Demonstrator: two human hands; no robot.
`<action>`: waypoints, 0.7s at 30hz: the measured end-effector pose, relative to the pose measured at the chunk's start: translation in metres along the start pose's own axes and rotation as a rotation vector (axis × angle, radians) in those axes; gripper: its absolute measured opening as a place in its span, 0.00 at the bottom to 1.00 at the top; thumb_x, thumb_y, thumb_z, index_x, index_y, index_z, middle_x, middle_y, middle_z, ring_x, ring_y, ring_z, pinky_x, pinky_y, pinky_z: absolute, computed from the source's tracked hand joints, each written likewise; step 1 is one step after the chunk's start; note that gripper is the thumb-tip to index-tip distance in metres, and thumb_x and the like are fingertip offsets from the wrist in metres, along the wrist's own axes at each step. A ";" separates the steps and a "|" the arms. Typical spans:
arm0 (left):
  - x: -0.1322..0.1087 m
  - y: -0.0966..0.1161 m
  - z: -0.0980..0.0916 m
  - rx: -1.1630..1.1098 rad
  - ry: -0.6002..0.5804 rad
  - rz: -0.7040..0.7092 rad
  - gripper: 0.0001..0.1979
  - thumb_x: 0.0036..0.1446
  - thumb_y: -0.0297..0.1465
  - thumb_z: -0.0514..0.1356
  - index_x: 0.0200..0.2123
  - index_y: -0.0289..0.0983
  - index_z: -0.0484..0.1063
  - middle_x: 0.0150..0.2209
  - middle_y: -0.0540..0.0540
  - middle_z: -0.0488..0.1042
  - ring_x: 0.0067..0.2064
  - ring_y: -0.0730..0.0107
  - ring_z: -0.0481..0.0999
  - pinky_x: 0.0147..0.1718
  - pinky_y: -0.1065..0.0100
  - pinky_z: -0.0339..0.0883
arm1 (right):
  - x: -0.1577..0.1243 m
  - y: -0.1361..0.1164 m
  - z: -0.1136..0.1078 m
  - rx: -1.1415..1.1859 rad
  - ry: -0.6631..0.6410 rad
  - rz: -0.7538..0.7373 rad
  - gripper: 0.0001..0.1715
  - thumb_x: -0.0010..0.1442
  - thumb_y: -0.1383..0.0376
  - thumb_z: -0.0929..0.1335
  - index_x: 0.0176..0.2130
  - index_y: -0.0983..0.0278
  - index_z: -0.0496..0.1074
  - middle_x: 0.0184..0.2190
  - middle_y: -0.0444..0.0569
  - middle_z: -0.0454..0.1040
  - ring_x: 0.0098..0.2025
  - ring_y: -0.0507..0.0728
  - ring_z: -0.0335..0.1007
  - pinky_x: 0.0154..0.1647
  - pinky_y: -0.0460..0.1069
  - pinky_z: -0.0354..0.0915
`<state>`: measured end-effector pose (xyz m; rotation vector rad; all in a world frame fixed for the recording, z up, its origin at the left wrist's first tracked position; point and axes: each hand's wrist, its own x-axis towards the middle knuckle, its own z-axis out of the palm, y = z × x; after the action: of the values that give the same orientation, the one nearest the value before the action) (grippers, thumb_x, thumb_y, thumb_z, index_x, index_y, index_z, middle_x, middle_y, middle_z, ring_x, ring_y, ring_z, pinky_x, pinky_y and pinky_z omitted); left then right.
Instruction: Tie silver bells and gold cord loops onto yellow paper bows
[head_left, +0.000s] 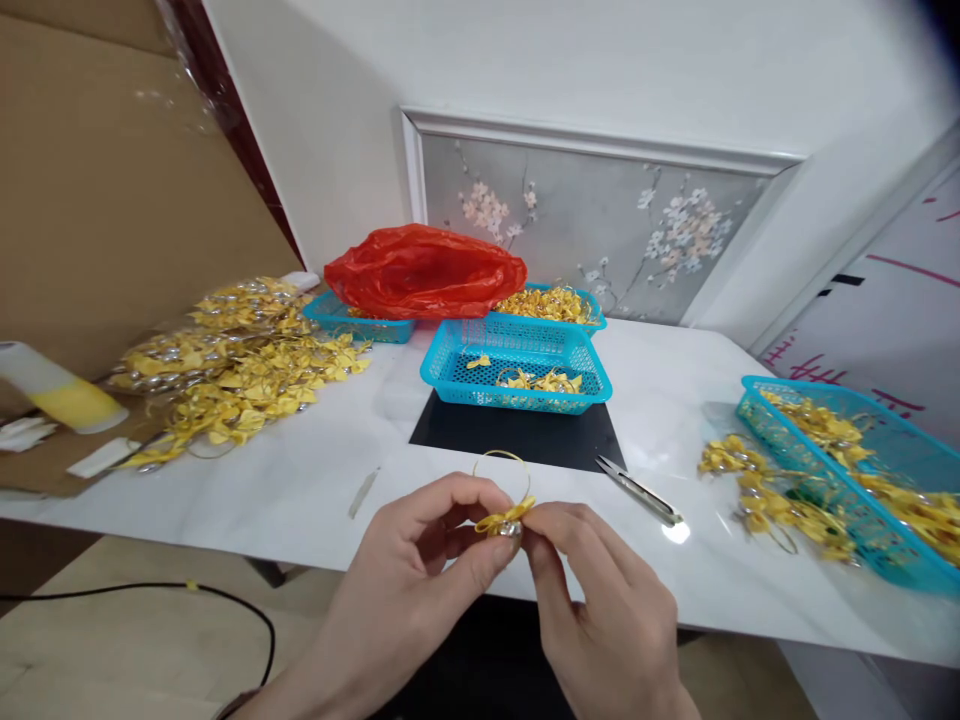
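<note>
Between my two hands, above the table's front edge, is a yellow bow (pixel 504 519) with a shiny silver bell-like bead and a thin gold loop rising behind it. My left hand (pixel 427 585) pinches the bow and bead between thumb and fingers. From the other side, the thumb and forefinger of my right hand (pixel 592 595) grip the bow's right end. Just beyond them, a blue basket (pixel 517 398) holds a few similar yellow bows (pixel 551 382) and sits partly on a black mat (pixel 510 432). Thread snips (pixel 641 492) lie to the right of the mat.
Yellow bow pieces (pixel 255 395) are heaped at left, some in clear plastic, near a yellow-and-white roll (pixel 64 390). A red plastic bag (pixel 427 270) covers part of the back baskets. Another blue basket (pixel 862 400) stands at right, with loose bows (pixel 787 500) beside it.
</note>
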<state>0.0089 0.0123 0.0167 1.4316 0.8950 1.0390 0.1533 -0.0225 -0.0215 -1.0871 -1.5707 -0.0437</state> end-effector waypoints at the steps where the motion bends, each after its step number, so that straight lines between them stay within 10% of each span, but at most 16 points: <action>1: 0.000 0.000 0.000 -0.007 -0.007 -0.013 0.08 0.54 0.23 0.65 0.34 0.44 0.78 0.33 0.55 0.78 0.36 0.74 0.79 0.37 0.79 0.73 | -0.001 0.000 0.000 0.002 -0.009 0.015 0.13 0.62 0.78 0.64 0.41 0.64 0.72 0.33 0.47 0.77 0.33 0.52 0.76 0.35 0.43 0.72; 14: -0.001 -0.008 0.004 0.442 0.030 0.278 0.12 0.54 0.19 0.59 0.36 0.42 0.74 0.34 0.54 0.76 0.35 0.73 0.77 0.35 0.74 0.72 | 0.006 0.000 0.000 -0.110 -0.068 -0.120 0.15 0.61 0.79 0.64 0.41 0.64 0.74 0.36 0.51 0.76 0.35 0.54 0.74 0.31 0.47 0.71; 21: 0.010 -0.016 0.000 0.283 0.046 0.093 0.06 0.55 0.24 0.60 0.35 0.40 0.74 0.35 0.51 0.77 0.38 0.68 0.78 0.38 0.70 0.74 | 0.006 -0.009 -0.006 0.147 0.137 -0.094 0.16 0.60 0.81 0.64 0.39 0.61 0.72 0.41 0.51 0.69 0.47 0.58 0.71 0.42 0.53 0.73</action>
<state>0.0127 0.0236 0.0017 1.7039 1.0489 1.0480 0.1526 -0.0273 -0.0098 -0.8771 -1.4768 -0.0645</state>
